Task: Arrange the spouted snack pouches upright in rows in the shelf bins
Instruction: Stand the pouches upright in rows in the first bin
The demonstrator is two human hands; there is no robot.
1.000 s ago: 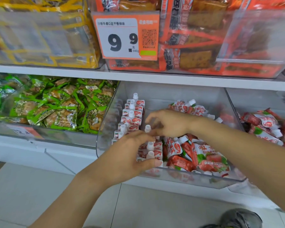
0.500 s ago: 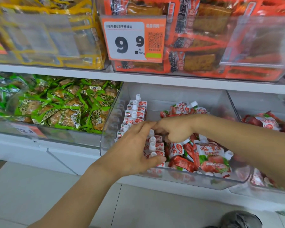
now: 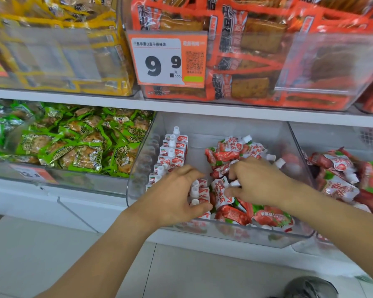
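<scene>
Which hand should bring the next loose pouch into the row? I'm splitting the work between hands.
The right hand, probably. It already lies over the loose pouches with its fingers at one white-capped pouch. The left hand rests against the upright row, steadying it.

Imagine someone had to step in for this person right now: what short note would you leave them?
Left hand: braced against the second upright row, holding nothing.
Right hand: fingers closing on a pouch beside that row; grip not certain.
Clear bin: first row stands along its left wall, spouts up. The second row is only started at the front.
Left: the loose heap at the bin's right still lies flat, as do the pouches in the next bin.
</scene>
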